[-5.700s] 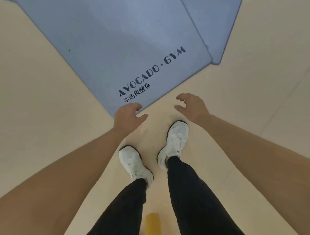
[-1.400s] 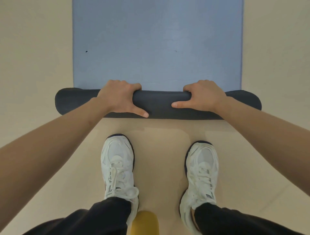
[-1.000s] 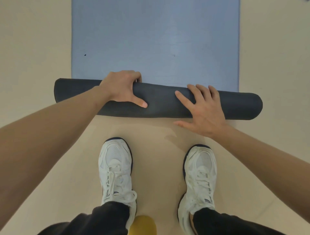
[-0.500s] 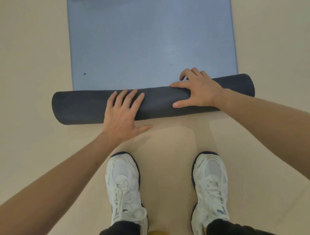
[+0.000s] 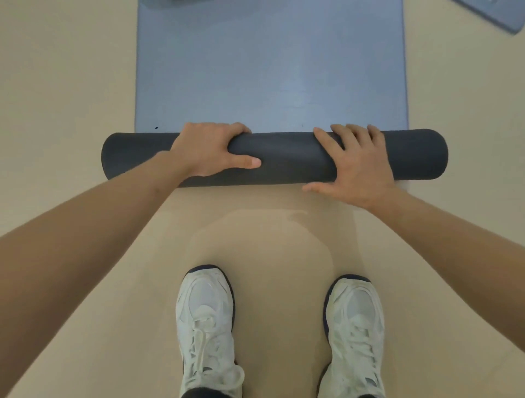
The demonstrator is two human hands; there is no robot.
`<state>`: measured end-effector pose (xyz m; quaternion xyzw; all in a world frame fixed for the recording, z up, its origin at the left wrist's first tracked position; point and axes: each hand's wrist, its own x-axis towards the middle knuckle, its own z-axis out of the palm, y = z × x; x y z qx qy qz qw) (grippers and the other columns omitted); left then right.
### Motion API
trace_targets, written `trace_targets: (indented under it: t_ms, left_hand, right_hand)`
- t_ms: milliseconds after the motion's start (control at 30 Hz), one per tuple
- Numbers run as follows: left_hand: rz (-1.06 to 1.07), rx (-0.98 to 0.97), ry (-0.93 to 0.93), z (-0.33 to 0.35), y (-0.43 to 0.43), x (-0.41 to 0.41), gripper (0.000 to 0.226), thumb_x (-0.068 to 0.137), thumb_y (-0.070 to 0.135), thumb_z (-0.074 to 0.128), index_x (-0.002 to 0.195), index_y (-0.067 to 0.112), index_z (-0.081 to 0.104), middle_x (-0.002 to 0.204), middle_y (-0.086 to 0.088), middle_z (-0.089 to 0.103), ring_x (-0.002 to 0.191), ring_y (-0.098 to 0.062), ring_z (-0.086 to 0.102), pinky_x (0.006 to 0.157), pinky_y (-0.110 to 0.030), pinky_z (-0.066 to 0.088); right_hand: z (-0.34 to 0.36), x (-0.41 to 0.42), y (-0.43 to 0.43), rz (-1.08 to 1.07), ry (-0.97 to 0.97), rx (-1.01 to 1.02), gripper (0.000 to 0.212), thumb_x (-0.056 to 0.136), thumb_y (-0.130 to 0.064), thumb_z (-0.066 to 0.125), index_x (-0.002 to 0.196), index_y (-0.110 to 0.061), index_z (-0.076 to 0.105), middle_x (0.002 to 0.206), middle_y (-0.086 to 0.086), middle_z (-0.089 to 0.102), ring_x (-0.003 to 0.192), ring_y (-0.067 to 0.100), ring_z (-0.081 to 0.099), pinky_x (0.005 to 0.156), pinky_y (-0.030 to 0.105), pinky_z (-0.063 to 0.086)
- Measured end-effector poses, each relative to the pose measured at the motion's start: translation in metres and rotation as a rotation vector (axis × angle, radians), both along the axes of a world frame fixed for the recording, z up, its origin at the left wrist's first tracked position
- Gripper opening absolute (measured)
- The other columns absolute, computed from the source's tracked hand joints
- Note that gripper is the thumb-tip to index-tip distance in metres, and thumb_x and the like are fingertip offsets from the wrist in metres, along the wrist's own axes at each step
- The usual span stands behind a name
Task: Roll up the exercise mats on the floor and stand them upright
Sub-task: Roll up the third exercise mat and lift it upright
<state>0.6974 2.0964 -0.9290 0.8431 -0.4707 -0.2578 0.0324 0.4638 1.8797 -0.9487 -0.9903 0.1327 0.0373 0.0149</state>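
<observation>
A blue exercise mat (image 5: 270, 65) lies flat on the beige floor, running away from me. Its near end is wound into a dark grey roll (image 5: 287, 159) lying crosswise in front of my feet. My left hand (image 5: 210, 152) grips the roll left of its middle, fingers curled over the top and thumb along the near side. My right hand (image 5: 355, 167) rests flat on the roll right of its middle, fingers spread and straight over it, thumb down by the floor.
My two white shoes (image 5: 207, 329) stand on the bare beige floor (image 5: 56, 113) just behind the roll. The corner of a second blue mat (image 5: 494, 14) shows at the top right. Another mat edge (image 5: 170, 2) peeks in at the top.
The roll has grown and moved further along the mat. My left hand went from lying flat to gripping the roll; my right hand went from curled over it to lying flat.
</observation>
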Motion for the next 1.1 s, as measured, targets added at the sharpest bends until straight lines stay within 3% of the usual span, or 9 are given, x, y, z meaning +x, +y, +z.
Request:
trace_targets:
  t_ms: [133,267,333,433,533,700,800,967,1100]
  left_hand:
    - [0.038,-0.014,0.02,0.003,-0.011,0.013,0.071,0.083,0.085,0.048,0.135,0.038,0.053,0.122,0.01,0.067,0.111,-0.022,0.062,0.092,-0.042,0.045]
    - [0.009,-0.303,-0.304,0.002,-0.004,-0.001,0.073,0.088,0.079,0.045,0.136,0.025,0.058,0.125,-0.001,0.066,0.109,-0.029,0.061,0.087,-0.041,0.043]
    - [-0.034,-0.309,-0.352,0.0,0.0,-0.013,0.079,0.084,0.08,0.049,0.143,0.027,0.051,0.136,-0.002,0.06,0.117,-0.03,0.056,0.099,-0.045,0.041]
    - [-0.072,-0.149,-0.352,-0.002,-0.003,-0.012,0.107,0.066,0.088,0.052,0.155,0.033,0.03,0.149,-0.005,0.048,0.129,-0.033,0.049,0.113,-0.051,0.032]
    - [-0.074,-0.049,-0.336,0.0,-0.017,0.004,0.109,0.065,0.091,0.056,0.155,0.036,0.026,0.143,-0.004,0.054,0.121,-0.034,0.055,0.104,-0.048,0.039]
    - [-0.106,-0.003,-0.281,0.0,-0.031,0.03,0.102,0.067,0.095,0.048,0.15,0.038,0.033,0.116,-0.002,0.065,0.098,-0.032,0.063,0.083,-0.041,0.046]
    - [-0.107,0.016,-0.249,0.0,-0.035,0.035,0.101,0.063,0.099,0.039,0.144,0.039,0.037,0.101,0.0,0.064,0.089,-0.03,0.064,0.078,-0.042,0.052]
    - [-0.08,0.034,-0.169,0.01,-0.032,0.04,0.091,0.065,0.096,0.049,0.138,0.042,0.042,0.1,0.003,0.07,0.09,-0.03,0.065,0.078,-0.042,0.051]
    - [-0.089,0.077,-0.095,0.017,-0.006,0.022,0.089,0.066,0.093,0.056,0.139,0.043,0.045,0.103,0.004,0.072,0.094,-0.029,0.066,0.079,-0.039,0.049]
  right_hand:
    - [0.009,0.026,-0.018,0.027,0.138,-0.025,0.108,0.071,-0.1,0.026,0.152,-0.029,0.032,0.13,0.012,0.057,0.115,0.037,0.054,0.104,0.053,0.038]
    - [0.016,0.048,-0.035,0.013,0.192,0.048,0.099,0.071,-0.1,0.028,0.143,-0.032,0.038,0.115,0.006,0.062,0.102,0.031,0.058,0.095,0.047,0.042]
    - [0.02,0.059,-0.044,0.003,0.228,0.116,0.096,0.071,-0.098,0.03,0.141,-0.034,0.041,0.11,0.003,0.062,0.098,0.028,0.058,0.089,0.043,0.042]
    - [0.028,0.075,-0.056,-0.018,0.286,0.255,0.086,0.073,-0.095,0.038,0.136,-0.038,0.046,0.109,-0.004,0.065,0.098,0.023,0.06,0.082,0.038,0.043]
    - [0.03,0.086,-0.063,-0.041,0.317,0.303,0.086,0.074,-0.096,0.037,0.138,-0.039,0.047,0.116,-0.004,0.064,0.102,0.024,0.06,0.087,0.04,0.046]
    - [0.024,0.071,-0.059,-0.029,0.146,0.077,0.111,0.064,-0.104,0.024,0.151,-0.035,0.037,0.132,0.005,0.06,0.113,0.034,0.059,0.103,0.05,0.04]
    - [0.023,0.069,-0.06,-0.009,0.207,0.068,0.109,0.062,-0.105,0.027,0.147,-0.036,0.037,0.121,0.006,0.062,0.106,0.032,0.059,0.096,0.048,0.043]
    - [0.04,0.079,-0.062,-0.009,0.224,0.15,0.098,0.066,-0.099,0.027,0.139,-0.036,0.047,0.101,-0.001,0.063,0.094,0.027,0.06,0.077,0.038,0.042]
    - [0.035,0.058,-0.039,0.009,0.24,0.192,0.095,0.068,-0.101,0.023,0.134,-0.039,0.05,0.098,-0.004,0.07,0.09,0.025,0.064,0.079,0.039,0.049]
